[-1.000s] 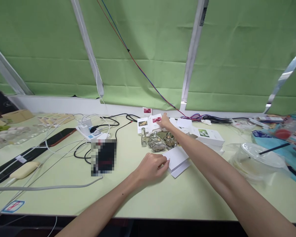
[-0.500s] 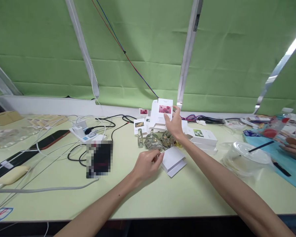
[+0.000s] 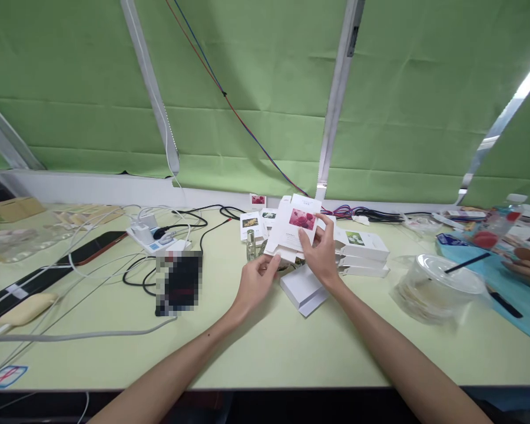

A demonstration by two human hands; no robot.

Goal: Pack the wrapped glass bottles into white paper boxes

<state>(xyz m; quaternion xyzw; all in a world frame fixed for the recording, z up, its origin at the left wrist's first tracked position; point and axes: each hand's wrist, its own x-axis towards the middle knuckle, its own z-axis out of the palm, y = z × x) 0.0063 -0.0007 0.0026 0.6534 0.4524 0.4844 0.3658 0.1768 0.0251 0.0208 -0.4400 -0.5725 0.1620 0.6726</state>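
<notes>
Both my hands hold a flat, unfolded white carton with a pink flower picture (image 3: pixel 294 228) above the table's middle. My right hand (image 3: pixel 323 254) grips its right side, thumb on the front. My left hand (image 3: pixel 255 284) pinches its lower left corner. Under the carton lies a stack of plain white folded cartons (image 3: pixel 301 290). A small glass bottle (image 3: pixel 250 246) stands just left of the carton, and round glass bottles behind it are mostly hidden. More picture cartons (image 3: pixel 250 223) lie behind.
White boxes (image 3: pixel 364 246) are stacked to the right, then a clear lidded bowl (image 3: pixel 433 284). A power strip (image 3: pixel 152 236) with tangled cables, a dark blurred object (image 3: pixel 179 282) and a phone (image 3: pixel 92 248) lie left. Another person's hand (image 3: pixel 526 272) rests on a blue mat at far right.
My right hand picked the flower carton off the far pile and brought it toward me. My left hand left the white stack and took hold of the carton's lower corner.
</notes>
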